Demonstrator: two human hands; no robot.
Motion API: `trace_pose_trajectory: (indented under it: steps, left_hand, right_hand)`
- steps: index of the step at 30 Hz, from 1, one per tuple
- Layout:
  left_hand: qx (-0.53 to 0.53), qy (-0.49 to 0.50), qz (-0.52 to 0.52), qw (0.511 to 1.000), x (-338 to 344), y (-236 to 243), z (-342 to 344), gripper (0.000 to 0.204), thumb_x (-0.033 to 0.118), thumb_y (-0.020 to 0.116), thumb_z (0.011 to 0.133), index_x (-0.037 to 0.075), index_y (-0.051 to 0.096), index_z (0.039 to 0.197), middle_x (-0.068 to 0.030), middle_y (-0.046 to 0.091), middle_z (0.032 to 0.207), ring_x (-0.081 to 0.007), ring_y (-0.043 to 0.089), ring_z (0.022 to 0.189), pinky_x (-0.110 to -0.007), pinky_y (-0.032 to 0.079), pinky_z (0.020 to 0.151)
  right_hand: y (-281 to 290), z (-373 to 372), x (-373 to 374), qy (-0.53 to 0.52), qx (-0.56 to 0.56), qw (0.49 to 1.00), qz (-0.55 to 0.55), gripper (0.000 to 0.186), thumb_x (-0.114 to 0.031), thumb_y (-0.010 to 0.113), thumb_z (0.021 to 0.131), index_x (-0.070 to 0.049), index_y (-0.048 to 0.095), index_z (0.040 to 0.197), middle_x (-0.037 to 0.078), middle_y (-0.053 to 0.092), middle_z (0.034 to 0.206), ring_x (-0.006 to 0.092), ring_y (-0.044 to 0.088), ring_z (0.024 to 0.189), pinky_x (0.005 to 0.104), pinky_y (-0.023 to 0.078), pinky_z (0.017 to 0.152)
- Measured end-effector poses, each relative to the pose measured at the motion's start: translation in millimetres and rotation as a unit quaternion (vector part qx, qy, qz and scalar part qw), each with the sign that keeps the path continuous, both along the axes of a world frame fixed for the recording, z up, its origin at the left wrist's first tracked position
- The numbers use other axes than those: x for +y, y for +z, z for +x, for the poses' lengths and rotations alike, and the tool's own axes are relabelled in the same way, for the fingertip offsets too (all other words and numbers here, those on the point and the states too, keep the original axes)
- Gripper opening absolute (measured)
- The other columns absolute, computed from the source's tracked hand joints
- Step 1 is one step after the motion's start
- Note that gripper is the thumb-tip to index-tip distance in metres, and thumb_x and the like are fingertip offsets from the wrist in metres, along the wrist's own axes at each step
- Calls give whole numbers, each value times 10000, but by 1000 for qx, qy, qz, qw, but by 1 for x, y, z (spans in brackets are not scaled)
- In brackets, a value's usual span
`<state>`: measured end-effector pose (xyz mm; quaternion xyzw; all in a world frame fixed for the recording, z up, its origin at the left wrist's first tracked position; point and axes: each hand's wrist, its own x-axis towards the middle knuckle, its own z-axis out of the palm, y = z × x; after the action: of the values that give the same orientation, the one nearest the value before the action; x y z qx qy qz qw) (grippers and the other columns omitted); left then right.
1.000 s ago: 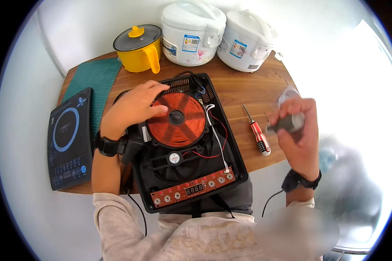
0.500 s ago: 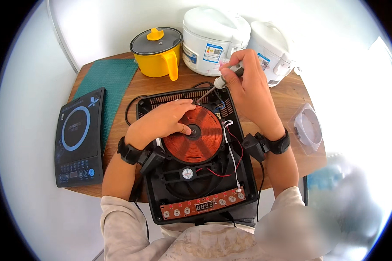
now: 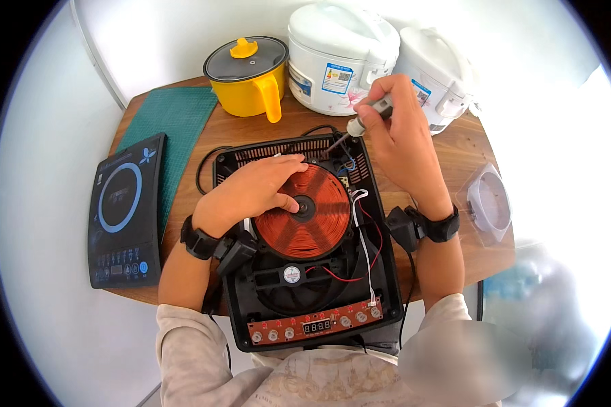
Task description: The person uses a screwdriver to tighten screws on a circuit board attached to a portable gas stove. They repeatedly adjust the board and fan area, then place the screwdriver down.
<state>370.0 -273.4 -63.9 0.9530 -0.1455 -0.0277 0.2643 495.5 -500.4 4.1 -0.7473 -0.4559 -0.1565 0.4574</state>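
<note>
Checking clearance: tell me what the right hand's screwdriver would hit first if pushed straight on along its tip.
Probably the circuit area inside the opened cooker, beside the copper coil; the right hand aims the screwdriver down-left, depth unclear.

Our left hand (image 3: 254, 190) covers the upper left of the copper-coloured flat coil (image 3: 312, 220). Our right hand (image 3: 397, 136) hides most of the grey-handled screwdriver (image 3: 360, 122), and its tip among the wires is too small to make out. The lower right corner beyond the round wooden worktop (image 3: 465, 146) is blurred.
</note>
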Motion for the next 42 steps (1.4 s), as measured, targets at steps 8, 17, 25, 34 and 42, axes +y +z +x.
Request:
trace_pose_trajectory:
  steps: [8, 17, 25, 34, 42]
  left_hand:
    - [-28, 19, 16, 999, -1, 11, -19, 596, 233, 765, 889, 28, 579, 1416, -212, 537, 1511, -370, 482, 1419, -418, 400, 1185]
    - [-35, 316, -114, 941, -46, 48, -202, 146, 115, 690, 959, 6, 658, 1050, -93, 697, 824, -158, 671, 724, -300, 538, 676]
    - [131, 468, -354, 799, -143, -20, -295, 480, 294, 655, 1028, 44, 434, 1373, -135, 722, 911, -183, 713, 674, -300, 569, 598]
    - [33, 531, -509, 677, -119, -49, -278, 380, 317, 519, 1095, 80, 437, 1380, -123, 673, 859, -180, 675, 598, -310, 584, 533]
    - [-69, 574, -509, 637, -50, -58, -286, 431, 395, 512, 1092, 55, 414, 1337, -134, 667, 998, -215, 706, 751, -343, 598, 609]
  right_hand:
    - [62, -52, -45, 87, 52, 983, 152, 160, 80, 556, 802, -10, 559, 934, 95, 577, 801, 184, 522, 629, 292, 411, 582]
    - [9, -104, -126, 177, 51, 959, -217, 319, 15, 588, 714, -46, 634, 1024, 111, 581, 752, 304, 582, 602, 397, 451, 530]
    - [-64, -115, -137, 70, 28, 957, -278, 268, -192, 644, 966, -111, 643, 1222, 141, 614, 897, 388, 644, 706, 482, 540, 614]
    - [-84, -134, -145, 110, 114, 953, -259, 86, -125, 607, 924, -44, 612, 952, 211, 666, 740, 446, 651, 728, 524, 515, 646]
    - [-66, -186, -137, 252, 182, 908, -279, 394, -236, 659, 979, -52, 610, 1324, 234, 720, 877, 428, 710, 792, 493, 567, 678]
